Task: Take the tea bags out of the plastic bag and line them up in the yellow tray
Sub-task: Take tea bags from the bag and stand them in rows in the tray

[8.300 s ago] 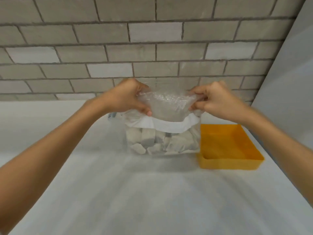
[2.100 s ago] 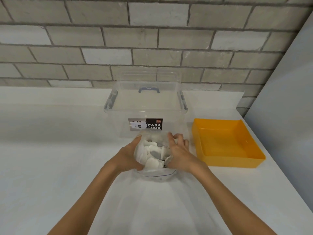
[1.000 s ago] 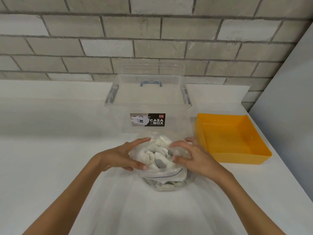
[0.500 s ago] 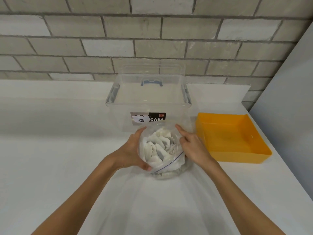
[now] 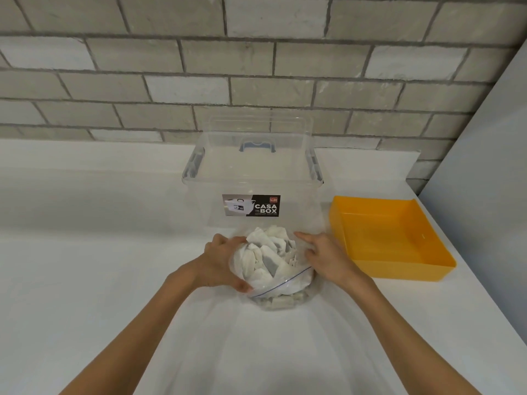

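A clear zip plastic bag (image 5: 281, 295) full of several white tea bags (image 5: 268, 258) rests on the white counter in front of me. My left hand (image 5: 221, 266) grips the bag's left side, thumb under and fingers over the rim. My right hand (image 5: 328, 259) holds the bag's right side, index finger stretched along the top edge. The bag's mouth faces up and is spread between both hands. The yellow tray (image 5: 370, 270) stands just right of my right hand, with nothing in it.
A clear storage box (image 5: 253, 178) with a "CASA BOX" label stands right behind the bag, its lid leaning on the brick wall. A grey panel (image 5: 484, 166) closes off the right side past the tray. White counter (image 5: 85, 266) extends to the left.
Both hands brought the bag down from in front of the wall onto the counter. In the last second they shifted their hold around the mouth, spreading it wider.
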